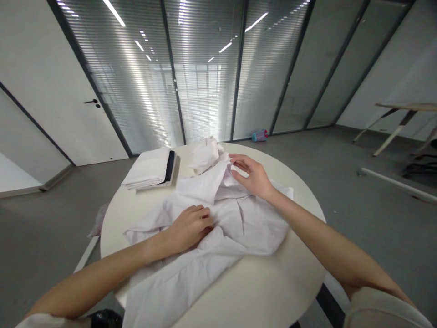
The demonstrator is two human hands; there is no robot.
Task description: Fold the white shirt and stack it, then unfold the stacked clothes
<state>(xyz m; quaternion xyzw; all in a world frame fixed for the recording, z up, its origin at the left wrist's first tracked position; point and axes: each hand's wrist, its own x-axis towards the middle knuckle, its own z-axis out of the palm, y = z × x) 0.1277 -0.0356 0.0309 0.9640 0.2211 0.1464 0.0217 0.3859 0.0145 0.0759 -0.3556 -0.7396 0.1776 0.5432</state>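
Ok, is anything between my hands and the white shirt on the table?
Nothing visible does. The left hand rests directly on the white shirt, the right hand touches its upper part, and the folded stack sits apart, back left.

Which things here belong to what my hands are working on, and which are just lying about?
In hand: white fabric shirt spread on the round white table; left hand resting on it; right hand touching near its collar.
Lying about: folded white cloth stack with a dark piece; bunched white cloth; teal-and-pink container on the floor.
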